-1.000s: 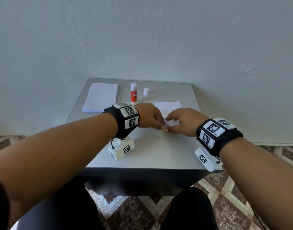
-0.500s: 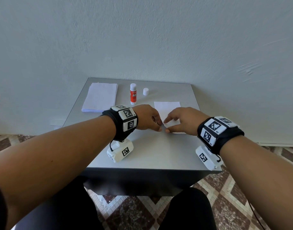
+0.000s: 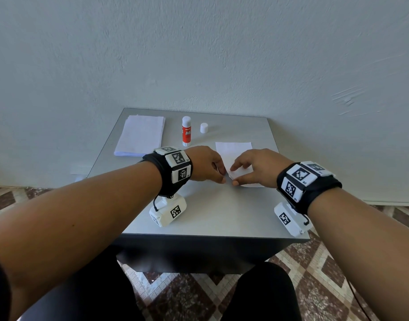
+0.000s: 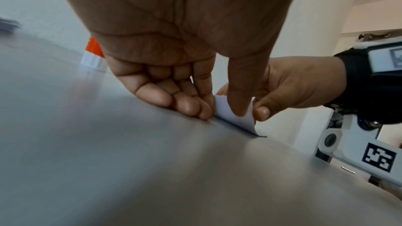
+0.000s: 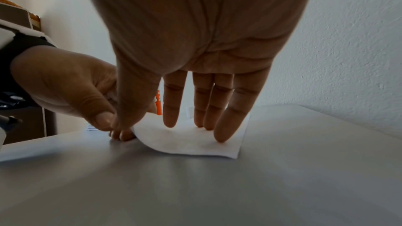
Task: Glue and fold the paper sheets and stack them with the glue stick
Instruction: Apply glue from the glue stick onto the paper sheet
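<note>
- Bare forearms; each wrist wears a black fabric wrist strap (image 3: 166, 179) carrying white blocks printed with black square-code markers.
- A white boxy wrist camera (image 3: 167, 212) hangs under each strap.
- Black trousers (image 3: 101, 295).

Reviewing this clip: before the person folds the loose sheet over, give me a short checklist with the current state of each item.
1. Near left corner of the paper sheet lifted off the table: ok, it curls up in both wrist views.
2. Left hand has a grip on that corner: ok, thumb and fingers pinch it.
3. Right hand steadies the sheet: ok, fingertips press it flat while the thumb meets the corner.
4. Glue applied to the sheet: cannot tell.
5. Glue stick out of the fold path: ok, it stands upright behind the hands, with its cap off beside it.
6. Paper stack clear of the work: ok, at the far left.
</note>
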